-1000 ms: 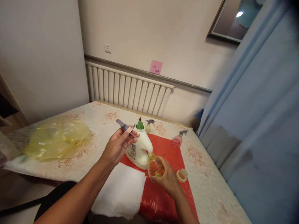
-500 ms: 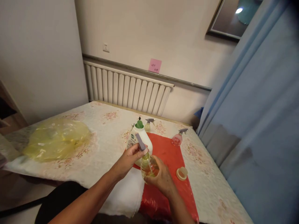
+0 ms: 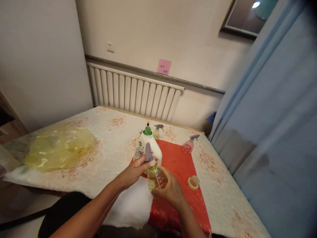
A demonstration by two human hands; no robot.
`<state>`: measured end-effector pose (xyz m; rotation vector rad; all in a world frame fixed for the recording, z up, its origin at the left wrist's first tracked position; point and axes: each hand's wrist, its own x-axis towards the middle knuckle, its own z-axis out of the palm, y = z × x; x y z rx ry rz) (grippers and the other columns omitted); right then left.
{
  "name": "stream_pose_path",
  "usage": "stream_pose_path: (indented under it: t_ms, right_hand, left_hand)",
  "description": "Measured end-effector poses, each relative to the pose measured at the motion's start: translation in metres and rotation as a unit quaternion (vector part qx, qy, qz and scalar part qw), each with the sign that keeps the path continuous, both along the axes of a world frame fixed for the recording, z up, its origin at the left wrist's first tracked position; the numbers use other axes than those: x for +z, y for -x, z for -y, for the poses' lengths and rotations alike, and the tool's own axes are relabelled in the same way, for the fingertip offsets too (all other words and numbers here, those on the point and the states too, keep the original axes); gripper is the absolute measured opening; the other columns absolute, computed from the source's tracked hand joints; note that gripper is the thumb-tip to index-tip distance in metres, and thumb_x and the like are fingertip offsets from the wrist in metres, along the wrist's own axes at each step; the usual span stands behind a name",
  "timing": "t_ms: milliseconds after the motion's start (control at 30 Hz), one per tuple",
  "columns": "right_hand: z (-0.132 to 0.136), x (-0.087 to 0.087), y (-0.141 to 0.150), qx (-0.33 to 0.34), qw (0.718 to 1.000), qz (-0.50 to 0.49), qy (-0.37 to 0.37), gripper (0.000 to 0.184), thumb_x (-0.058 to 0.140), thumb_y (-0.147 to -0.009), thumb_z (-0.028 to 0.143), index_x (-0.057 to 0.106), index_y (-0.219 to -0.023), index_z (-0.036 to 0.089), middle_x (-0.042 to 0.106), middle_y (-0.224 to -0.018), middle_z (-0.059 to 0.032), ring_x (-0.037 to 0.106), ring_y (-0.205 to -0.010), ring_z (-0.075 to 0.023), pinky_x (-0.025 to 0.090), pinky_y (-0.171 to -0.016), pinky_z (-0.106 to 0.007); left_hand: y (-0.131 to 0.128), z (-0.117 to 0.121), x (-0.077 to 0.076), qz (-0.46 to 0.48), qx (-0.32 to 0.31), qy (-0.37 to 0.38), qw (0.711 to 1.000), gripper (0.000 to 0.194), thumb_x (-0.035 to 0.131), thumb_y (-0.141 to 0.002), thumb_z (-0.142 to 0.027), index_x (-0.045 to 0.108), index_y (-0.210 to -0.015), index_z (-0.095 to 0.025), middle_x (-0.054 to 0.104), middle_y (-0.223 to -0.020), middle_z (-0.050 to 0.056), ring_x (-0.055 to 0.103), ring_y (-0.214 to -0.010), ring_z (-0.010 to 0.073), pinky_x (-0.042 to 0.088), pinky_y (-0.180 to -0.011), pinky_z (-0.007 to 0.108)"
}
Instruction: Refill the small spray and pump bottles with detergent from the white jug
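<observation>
My right hand (image 3: 169,186) is wrapped round a clear spray bottle (image 3: 154,185) with pale yellow liquid in it. The fingers of my left hand (image 3: 137,168) pinch the grey trigger spray head (image 3: 148,153) at the bottle's neck. A dip tube shows inside the bottle. Just behind stands a large white detergent jug (image 3: 155,148) with a green spout (image 3: 148,131) in its open top. To the right, a translucent cap (image 3: 193,182) lies on the red cloth (image 3: 173,162).
Beyond the jug stands another spray bottle (image 3: 156,133), and a pink spray bottle (image 3: 188,145) is at the red cloth's far right corner. A yellow plastic bag (image 3: 60,147) lies on the left. A white towel (image 3: 131,208) is at the near edge; a blue curtain (image 3: 269,125) hangs right.
The spray head has turned and stands more upright at the bottle's neck. Both hands keep their hold in nearly the same place.
</observation>
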<state>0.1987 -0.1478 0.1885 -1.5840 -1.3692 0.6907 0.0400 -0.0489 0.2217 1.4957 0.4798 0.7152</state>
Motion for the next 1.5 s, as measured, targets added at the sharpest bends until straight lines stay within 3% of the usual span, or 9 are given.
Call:
stream_pose_path:
  t_ms: [200, 500, 667, 867, 1067, 1333, 1500]
  right_hand:
    - [0.001, 0.002, 0.002, 0.012, 0.999, -0.048, 0.01, 0.067, 0.078, -0.052, 0.014, 0.064, -0.117, 0.021, 0.071, -0.103, -0.0034, 0.065, -0.091, -0.024, 0.054, -0.08, -0.036]
    - [0.004, 0.002, 0.006, 0.053, 0.988, -0.145, 0.026, 0.067, 0.075, -0.052, 0.01, 0.065, -0.117, 0.022, 0.072, -0.096, -0.0003, 0.064, -0.082, -0.0206, 0.051, -0.072, -0.03]
    - [0.006, 0.001, 0.01, 0.06, 0.985, -0.16, 0.024, 0.068, 0.076, -0.051, 0.011, 0.064, -0.117, 0.021, 0.071, -0.1, -0.0011, 0.063, -0.087, -0.0212, 0.05, -0.076, -0.031]
    - [0.008, 0.006, 0.016, 0.042, 0.989, -0.139, 0.025, 0.059, 0.075, -0.051, 0.01, 0.065, -0.109, 0.019, 0.069, -0.09, 0.0008, 0.061, -0.077, -0.0182, 0.049, -0.069, -0.028]
    - [0.008, 0.006, 0.017, 0.026, 0.991, -0.127, 0.032, 0.067, 0.074, -0.05, 0.007, 0.063, -0.114, 0.021, 0.07, -0.093, 0.0006, 0.062, -0.08, -0.0187, 0.05, -0.071, -0.028]
    - [0.009, 0.005, 0.019, 0.007, 0.991, -0.128, 0.04, 0.069, 0.077, -0.048, 0.011, 0.064, -0.116, 0.02, 0.071, -0.1, -0.0028, 0.064, -0.089, -0.0233, 0.051, -0.08, -0.034]
    - [0.009, 0.004, 0.017, 0.01, 0.988, -0.154, 0.033, 0.068, 0.078, -0.047, 0.013, 0.065, -0.113, 0.021, 0.071, -0.095, -0.0015, 0.064, -0.086, -0.0226, 0.052, -0.076, -0.033]
  left_hand:
    - [0.002, 0.0, 0.0, 0.004, -0.043, -0.028, 0.999, 0.031, 0.058, -0.091, -0.043, 0.066, -0.109, -0.019, 0.065, -0.107, 0.006, 0.056, -0.104, 0.0234, 0.04, -0.095, 0.035]
    - [0.006, 0.001, -0.001, 0.014, -0.066, -0.015, 0.998, 0.028, 0.058, -0.092, -0.041, 0.067, -0.108, -0.02, 0.065, -0.105, 0.005, 0.056, -0.103, 0.0221, 0.041, -0.092, 0.03]
    - [0.005, 0.003, -0.003, 0.01, -0.063, -0.006, 0.998, 0.031, 0.057, -0.092, -0.04, 0.066, -0.115, -0.021, 0.065, -0.108, 0.005, 0.056, -0.104, 0.0224, 0.04, -0.093, 0.031]
    - [-0.001, 0.005, -0.009, 0.042, -0.032, -0.013, 0.999, 0.03, 0.059, -0.09, -0.042, 0.068, -0.111, -0.021, 0.067, -0.108, 0.006, 0.056, -0.102, 0.024, 0.041, -0.091, 0.032]
    - [-0.002, 0.004, -0.016, 0.073, -0.016, 0.065, 0.995, 0.032, 0.068, -0.083, -0.043, 0.07, -0.108, -0.024, 0.067, -0.106, 0.006, 0.057, -0.095, 0.0229, 0.042, -0.085, 0.031]
    - [-0.007, 0.009, -0.009, 0.123, 0.021, 0.096, 0.988, 0.042, 0.076, -0.077, -0.027, 0.066, -0.118, -0.023, 0.071, -0.099, 0.004, 0.061, -0.088, 0.0185, 0.043, -0.082, 0.028]
    - [-0.008, 0.011, -0.01, 0.14, 0.002, 0.125, 0.982, 0.034, 0.079, -0.074, -0.031, 0.069, -0.103, -0.019, 0.071, -0.088, 0.004, 0.062, -0.083, 0.0177, 0.044, -0.08, 0.028]
